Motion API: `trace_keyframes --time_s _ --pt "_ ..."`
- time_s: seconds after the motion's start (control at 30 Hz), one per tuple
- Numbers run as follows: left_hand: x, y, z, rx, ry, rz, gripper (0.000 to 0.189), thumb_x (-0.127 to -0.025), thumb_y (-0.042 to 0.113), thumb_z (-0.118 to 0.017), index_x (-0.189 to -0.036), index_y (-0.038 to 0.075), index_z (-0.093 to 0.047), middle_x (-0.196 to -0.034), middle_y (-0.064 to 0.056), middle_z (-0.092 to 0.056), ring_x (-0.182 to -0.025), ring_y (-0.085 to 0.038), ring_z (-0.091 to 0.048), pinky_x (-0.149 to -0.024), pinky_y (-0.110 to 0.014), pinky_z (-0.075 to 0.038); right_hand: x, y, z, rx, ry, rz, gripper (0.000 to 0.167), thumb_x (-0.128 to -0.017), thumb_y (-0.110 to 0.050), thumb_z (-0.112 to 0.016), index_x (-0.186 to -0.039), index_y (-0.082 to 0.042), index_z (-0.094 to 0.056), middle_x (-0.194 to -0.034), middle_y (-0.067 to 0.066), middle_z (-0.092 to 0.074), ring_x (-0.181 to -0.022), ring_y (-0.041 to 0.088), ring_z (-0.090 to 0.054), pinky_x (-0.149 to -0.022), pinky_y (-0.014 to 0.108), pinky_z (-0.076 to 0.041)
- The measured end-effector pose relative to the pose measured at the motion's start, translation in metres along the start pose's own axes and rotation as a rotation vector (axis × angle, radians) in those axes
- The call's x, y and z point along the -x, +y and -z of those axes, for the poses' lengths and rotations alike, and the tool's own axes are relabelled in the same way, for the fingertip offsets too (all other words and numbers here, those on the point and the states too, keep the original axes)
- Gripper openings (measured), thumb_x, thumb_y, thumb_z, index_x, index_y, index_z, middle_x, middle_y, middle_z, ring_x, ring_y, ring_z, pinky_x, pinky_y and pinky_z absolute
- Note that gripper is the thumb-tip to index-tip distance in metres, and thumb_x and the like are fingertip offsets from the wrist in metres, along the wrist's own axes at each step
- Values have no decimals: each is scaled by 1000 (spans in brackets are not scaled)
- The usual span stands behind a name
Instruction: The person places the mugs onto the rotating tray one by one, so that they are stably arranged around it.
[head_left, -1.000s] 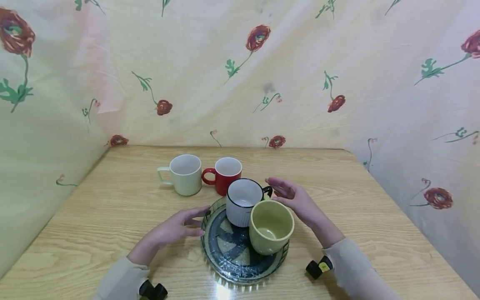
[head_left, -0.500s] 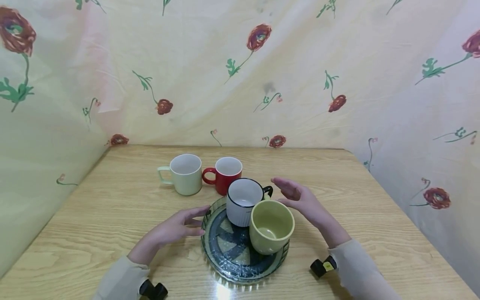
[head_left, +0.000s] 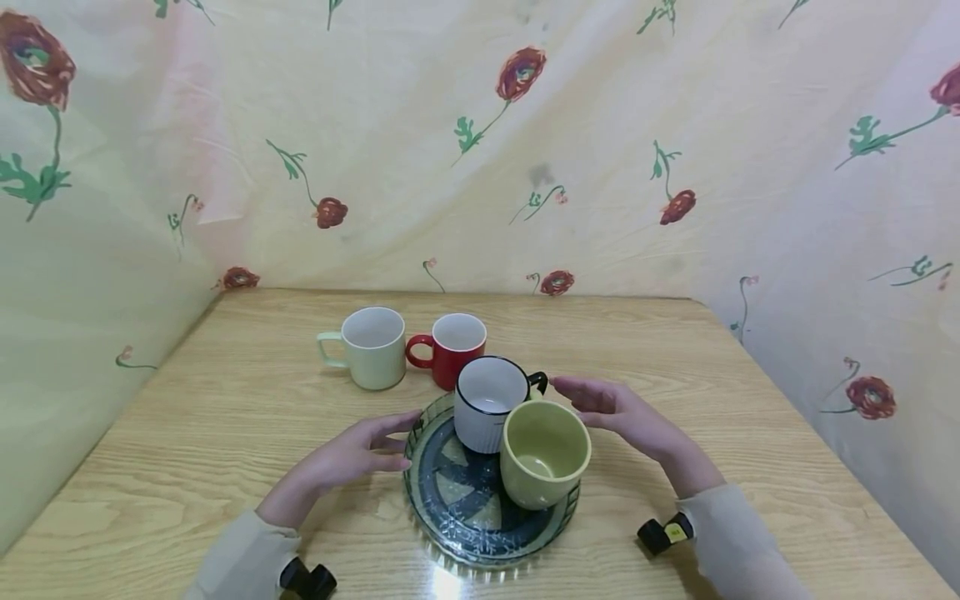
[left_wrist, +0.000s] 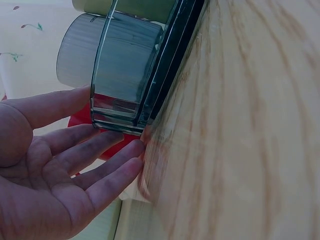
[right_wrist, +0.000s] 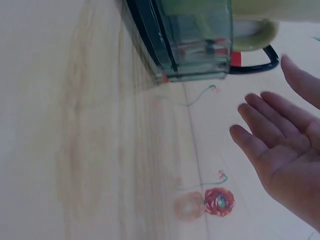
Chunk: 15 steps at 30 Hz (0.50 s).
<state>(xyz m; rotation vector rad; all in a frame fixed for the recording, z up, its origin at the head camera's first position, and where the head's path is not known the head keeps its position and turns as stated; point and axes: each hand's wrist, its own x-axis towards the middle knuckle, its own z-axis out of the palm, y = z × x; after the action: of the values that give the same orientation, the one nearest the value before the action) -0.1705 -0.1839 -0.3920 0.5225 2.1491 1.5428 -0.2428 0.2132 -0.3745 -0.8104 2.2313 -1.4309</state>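
A round glass dish (head_left: 457, 537) with a dark patterned bottom holds a white mug (head_left: 478, 421) with a black rim and a yellow-green mug (head_left: 536, 492). My left hand (head_left: 352, 457) is at the dish's left side, fingers extended; in the left wrist view the fingertips (left_wrist: 132, 165) reach its clear wall (left_wrist: 122, 60), thumb at the rim. On the other side, my right hand (head_left: 630, 415) is held beside the white mug's black handle (right_wrist: 255, 69), palm facing the dish. It holds nothing, and the right wrist view shows a gap between its fingers and the dish.
Behind the dish stand a red mug (head_left: 448, 367) and a pale green mug (head_left: 372, 358), handles to the left. The wooden table (head_left: 187, 433) ends at a flowered cloth (head_left: 390, 167) at the back and sides.
My right hand has drawn away to the right and somewhat toward me, off the mug handles. The left hand, the dish and the mugs have stayed in place.
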Motion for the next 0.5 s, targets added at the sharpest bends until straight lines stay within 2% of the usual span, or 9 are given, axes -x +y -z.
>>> trace_keyframes --time_s 0.1,0.2,0.5 --pt "0 0 0 -5 1 -6 64 -94 7 -60 -149 -3 -29 -153 -29 -30 -131 -48 -46 -104 -49 -48 3 1 3 -28 -67 30 57 -96 -13 -58 -148 -1 -36 -154 22 -33 -132 -7 -43 -105 10 -38" --pt "0 0 0 -9 3 -10 64 -94 7 -60 -149 -3 -29 -153 -29 -30 -130 -48 -46 -104 -49 -48 5 2 5 -43 -127 55 60 -95 -8 -57 -149 1 -33 -156 24 -28 -134 -7 -40 -107 11 -36" --pt "1 1 0 -13 6 -4 64 -94 7 -61 -149 -3 -30 -153 -29 -30 -130 -48 -46 -104 -50 -48 14 -2 8 -14 -234 43 70 -91 -6 -63 -151 0 -27 -158 26 -21 -136 -11 -34 -108 7 -31"
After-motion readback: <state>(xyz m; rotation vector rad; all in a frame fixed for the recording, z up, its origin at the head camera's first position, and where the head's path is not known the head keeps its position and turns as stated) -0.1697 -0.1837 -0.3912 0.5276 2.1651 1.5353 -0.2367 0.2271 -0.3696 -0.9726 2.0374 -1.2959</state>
